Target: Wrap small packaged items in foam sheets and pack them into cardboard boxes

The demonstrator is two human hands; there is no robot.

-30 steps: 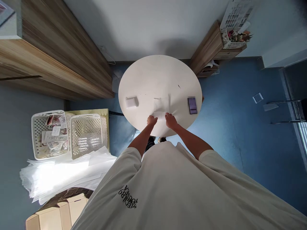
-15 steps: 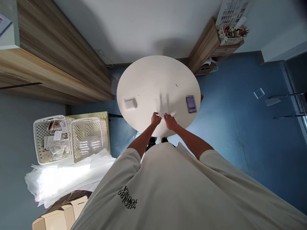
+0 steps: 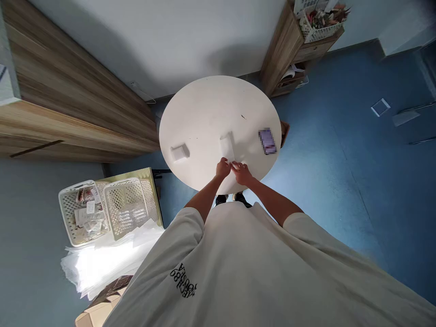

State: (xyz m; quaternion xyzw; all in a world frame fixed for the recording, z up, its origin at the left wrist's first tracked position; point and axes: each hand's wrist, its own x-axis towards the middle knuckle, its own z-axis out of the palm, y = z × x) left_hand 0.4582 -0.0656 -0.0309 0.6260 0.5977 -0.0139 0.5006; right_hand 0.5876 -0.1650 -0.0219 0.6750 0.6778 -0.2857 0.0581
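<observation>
My left hand (image 3: 223, 168) and my right hand (image 3: 242, 173) meet at the near end of a white folded sheet (image 3: 226, 146), paper or thin foam. The sheet forms a narrow upright rectangle on the round white table (image 3: 211, 102), pointing away from me. Fingers of both hands are closed on its near edge, the right hand's curled over the corner. Left of my hands lies a small white packet (image 3: 179, 153). A purple rectangular object (image 3: 267, 141), blurred by pixels, rests near the table's right side.
Two white perforated baskets (image 3: 124, 181) with clear plastic packs stand on a stand at the left. Beside them lie a stack of white sheets (image 3: 102, 261) and a cardboard box (image 3: 98, 313). A wooden cabinet (image 3: 282, 50) stands beyond the table; wooden panelling (image 3: 85, 100) rises left.
The white sheet, earlier with two raised side flaps, is now folded into a narrower shape. My hands stay at its near end. The view has turned and shifted slightly.
</observation>
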